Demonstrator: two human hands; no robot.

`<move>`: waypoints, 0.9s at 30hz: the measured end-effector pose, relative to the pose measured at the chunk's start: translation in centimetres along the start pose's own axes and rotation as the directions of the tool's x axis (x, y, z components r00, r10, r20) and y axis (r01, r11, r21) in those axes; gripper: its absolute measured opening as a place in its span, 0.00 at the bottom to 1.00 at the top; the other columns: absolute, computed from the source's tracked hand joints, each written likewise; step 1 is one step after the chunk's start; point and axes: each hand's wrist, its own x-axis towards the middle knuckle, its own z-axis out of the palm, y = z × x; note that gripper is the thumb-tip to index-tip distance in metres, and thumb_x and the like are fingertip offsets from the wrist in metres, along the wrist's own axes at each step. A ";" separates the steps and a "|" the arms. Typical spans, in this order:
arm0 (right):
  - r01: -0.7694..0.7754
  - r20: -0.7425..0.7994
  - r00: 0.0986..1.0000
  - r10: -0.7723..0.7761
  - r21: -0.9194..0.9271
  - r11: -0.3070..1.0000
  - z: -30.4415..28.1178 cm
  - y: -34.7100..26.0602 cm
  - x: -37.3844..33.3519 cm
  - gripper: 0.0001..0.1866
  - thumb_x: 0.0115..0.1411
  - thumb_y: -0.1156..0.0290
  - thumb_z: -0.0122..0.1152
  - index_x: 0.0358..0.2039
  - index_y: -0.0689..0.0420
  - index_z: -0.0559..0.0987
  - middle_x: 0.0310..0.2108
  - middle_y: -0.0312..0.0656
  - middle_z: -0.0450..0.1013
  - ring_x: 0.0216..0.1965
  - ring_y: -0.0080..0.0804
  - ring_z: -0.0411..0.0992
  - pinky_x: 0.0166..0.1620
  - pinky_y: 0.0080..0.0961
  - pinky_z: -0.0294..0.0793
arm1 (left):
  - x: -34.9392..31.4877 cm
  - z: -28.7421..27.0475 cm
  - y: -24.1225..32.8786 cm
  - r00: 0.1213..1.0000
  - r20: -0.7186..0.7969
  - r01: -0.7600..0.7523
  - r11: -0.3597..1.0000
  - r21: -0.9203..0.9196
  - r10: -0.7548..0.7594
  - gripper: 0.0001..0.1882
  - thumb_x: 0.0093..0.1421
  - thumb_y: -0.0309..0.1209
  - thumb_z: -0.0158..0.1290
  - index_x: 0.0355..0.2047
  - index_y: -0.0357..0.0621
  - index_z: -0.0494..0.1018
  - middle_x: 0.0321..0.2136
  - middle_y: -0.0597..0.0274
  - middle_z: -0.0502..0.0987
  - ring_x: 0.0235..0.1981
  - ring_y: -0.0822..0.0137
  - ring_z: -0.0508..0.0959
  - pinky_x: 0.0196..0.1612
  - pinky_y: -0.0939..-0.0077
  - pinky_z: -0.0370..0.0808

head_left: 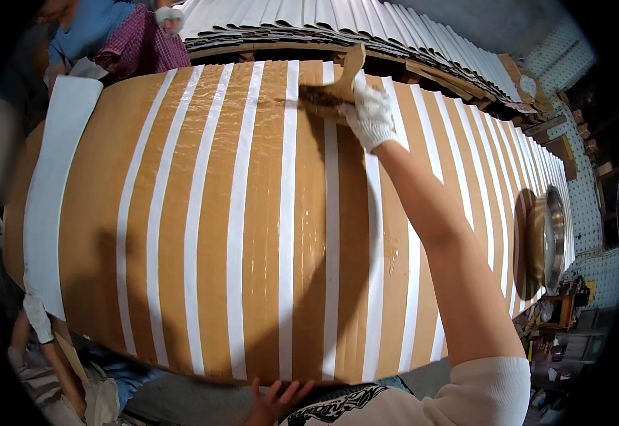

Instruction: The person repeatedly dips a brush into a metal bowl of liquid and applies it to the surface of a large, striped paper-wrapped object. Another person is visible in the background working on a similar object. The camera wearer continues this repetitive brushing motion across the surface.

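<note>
One brush [343,85] is clasped in my gloved right hand [374,117] near the far edge of the striped cardboard [260,213], my bare left hand [277,403] rests fingers-apart at its near edge, and remotely I'd favour light, even strokes.

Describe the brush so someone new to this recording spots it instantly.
Start from the large brown-and-white striped surface. Near its far edge, slightly right of the picture's centre, the white-gloved right grip holds the brush. Its curved, pale handle and dark bristles set it apart from the flat white strips around it.
</note>
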 end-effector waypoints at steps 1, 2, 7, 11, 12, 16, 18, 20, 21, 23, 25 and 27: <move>0.010 -0.034 0.999 -0.010 -0.012 1.000 1.2 0.9 1.7 0.20 0.49 0.62 0.74 0.39 0.53 0.76 0.36 0.49 0.80 0.44 0.54 0.75 0.51 0.47 0.68 | -0.2 0.1 0.1 1.000 0.018 -0.026 0.995 0.100 0.024 0.28 0.60 0.58 0.58 0.62 0.85 0.70 0.65 0.72 0.57 0.67 0.59 0.56 0.67 0.31 0.54; 0.018 -0.068 0.997 -0.020 -0.025 1.000 2.2 1.8 3.2 0.20 0.49 0.61 0.75 0.40 0.53 0.77 0.36 0.49 0.80 0.44 0.53 0.75 0.51 0.46 0.68 | -0.3 0.2 0.2 1.000 0.016 -0.023 0.995 0.095 0.022 0.28 0.60 0.58 0.58 0.62 0.85 0.70 0.66 0.72 0.57 0.68 0.58 0.55 0.67 0.31 0.54; -0.007 -0.020 1.000 0.004 -0.114 0.993 6.3 4.8 8.0 0.23 0.50 0.56 0.75 0.44 0.50 0.77 0.39 0.44 0.81 0.46 0.48 0.77 0.51 0.42 0.70 | -0.4 1.0 0.3 1.000 -0.013 -0.003 0.995 0.103 0.005 0.29 0.61 0.58 0.58 0.63 0.84 0.69 0.67 0.73 0.55 0.69 0.58 0.54 0.67 0.30 0.53; -0.081 0.033 0.996 0.084 -0.095 0.992 5.3 4.4 7.6 0.20 0.55 0.57 0.71 0.46 0.48 0.77 0.40 0.44 0.81 0.46 0.47 0.78 0.50 0.41 0.75 | -0.7 0.8 0.3 0.999 -0.030 -0.010 0.995 0.103 0.013 0.29 0.61 0.59 0.57 0.63 0.84 0.68 0.69 0.73 0.53 0.70 0.57 0.53 0.68 0.30 0.52; -0.088 0.058 0.994 0.090 -0.031 0.996 4.9 3.8 6.2 0.19 0.57 0.57 0.70 0.46 0.48 0.77 0.40 0.44 0.81 0.46 0.47 0.78 0.49 0.40 0.77 | -0.6 0.2 0.1 1.000 0.005 -0.025 0.994 0.102 0.024 0.28 0.61 0.58 0.58 0.62 0.84 0.69 0.68 0.73 0.54 0.70 0.57 0.53 0.68 0.30 0.54; 0.216 0.208 0.949 -0.238 0.126 0.968 -0.1 0.6 -3.0 0.18 0.64 0.63 0.60 0.55 0.43 0.76 0.44 0.42 0.79 0.45 0.36 0.79 0.44 0.31 0.80 | 0.9 0.7 -0.4 0.996 -0.093 -0.006 0.996 0.085 0.014 0.25 0.61 0.53 0.60 0.59 0.85 0.72 0.63 0.72 0.59 0.67 0.59 0.56 0.67 0.31 0.57; 0.394 0.200 0.889 -0.413 0.130 0.910 -4.6 -4.0 -9.2 0.22 0.62 0.69 0.59 0.57 0.39 0.77 0.43 0.41 0.79 0.41 0.36 0.80 0.38 0.28 0.80 | 0.8 1.4 -0.1 0.987 -0.157 0.034 0.995 0.093 -0.019 0.22 0.61 0.48 0.61 0.56 0.84 0.74 0.58 0.73 0.62 0.62 0.62 0.60 0.66 0.33 0.59; 0.413 0.333 0.834 -0.439 0.150 0.898 -10.4 -7.6 -15.6 0.25 0.60 0.71 0.58 0.59 0.41 0.76 0.45 0.41 0.78 0.41 0.37 0.79 0.38 0.29 0.81 | 1.2 1.2 0.4 0.977 -0.208 0.062 0.996 0.058 -0.049 0.19 0.61 0.44 0.62 0.52 0.83 0.77 0.54 0.74 0.64 0.56 0.66 0.64 0.65 0.36 0.61; 0.411 0.378 0.810 -0.449 0.179 0.894 -13.4 -9.2 -18.7 0.26 0.60 0.73 0.58 0.60 0.42 0.75 0.46 0.40 0.77 0.41 0.37 0.79 0.38 0.30 0.81 | 1.9 0.9 0.5 0.967 -0.245 0.076 0.997 0.019 -0.069 0.18 0.61 0.43 0.62 0.51 0.82 0.78 0.52 0.74 0.64 0.54 0.67 0.65 0.64 0.37 0.62; 0.378 0.400 0.794 -0.458 0.266 0.887 -18.0 -11.4 -25.7 0.27 0.60 0.76 0.56 0.61 0.44 0.75 0.50 0.41 0.77 0.42 0.37 0.79 0.40 0.32 0.82 | 2.7 0.9 0.3 0.948 -0.314 0.068 0.997 0.022 -0.058 0.16 0.60 0.43 0.61 0.50 0.79 0.79 0.49 0.75 0.66 0.53 0.67 0.66 0.64 0.38 0.64; 0.346 0.489 0.730 -0.477 0.337 0.876 -20.3 -12.4 -30.0 0.27 0.61 0.77 0.54 0.61 0.44 0.75 0.53 0.41 0.76 0.45 0.37 0.79 0.43 0.33 0.82 | 3.2 0.9 0.5 0.941 -0.333 0.069 0.997 0.023 -0.058 0.17 0.61 0.40 0.59 0.51 0.77 0.79 0.48 0.74 0.67 0.53 0.65 0.66 0.64 0.38 0.63; 0.294 0.604 0.621 -0.500 0.413 0.862 -23.4 -13.9 -30.7 0.26 0.61 0.75 0.54 0.60 0.43 0.76 0.55 0.41 0.76 0.47 0.37 0.79 0.44 0.33 0.83 | 2.9 0.6 0.4 0.954 -0.293 0.072 0.997 0.014 -0.065 0.19 0.61 0.36 0.57 0.52 0.76 0.78 0.49 0.74 0.66 0.54 0.64 0.65 0.65 0.37 0.61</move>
